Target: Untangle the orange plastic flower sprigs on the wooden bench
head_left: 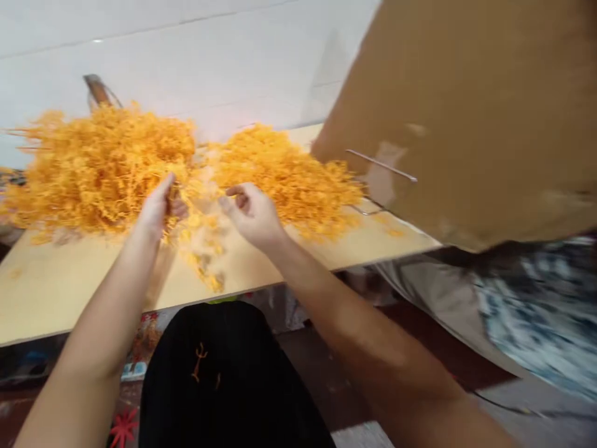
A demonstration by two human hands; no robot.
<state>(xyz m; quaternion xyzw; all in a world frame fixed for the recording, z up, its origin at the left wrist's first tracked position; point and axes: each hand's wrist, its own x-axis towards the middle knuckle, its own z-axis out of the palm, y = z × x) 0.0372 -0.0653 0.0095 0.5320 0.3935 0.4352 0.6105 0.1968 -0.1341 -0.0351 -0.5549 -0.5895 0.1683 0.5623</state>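
Two heaps of orange, branching, curly sprigs lie on a pale wooden board: a larger left heap (102, 168) and a smaller right heap (284, 180). At the front edge of the larger heap, my left hand (158, 208) is closed around some of the orange sprigs, their ends sticking out past the fingers. My right hand (254, 218) is beside the smaller heap, thumb and fingertips drawn together in a pinch. Whatever is between those fingertips is too small and blurred to make out. Loose orange bits (205, 270) are scattered on the board between my hands.
A big brown cardboard box (466, 124) leans over the board's right end. Behind is a white wall (233, 62). A dark-handled object (99, 90) pokes up behind the left heap. My black-clad leg (224, 386) is below the board (84, 280), with orange scraps on it.
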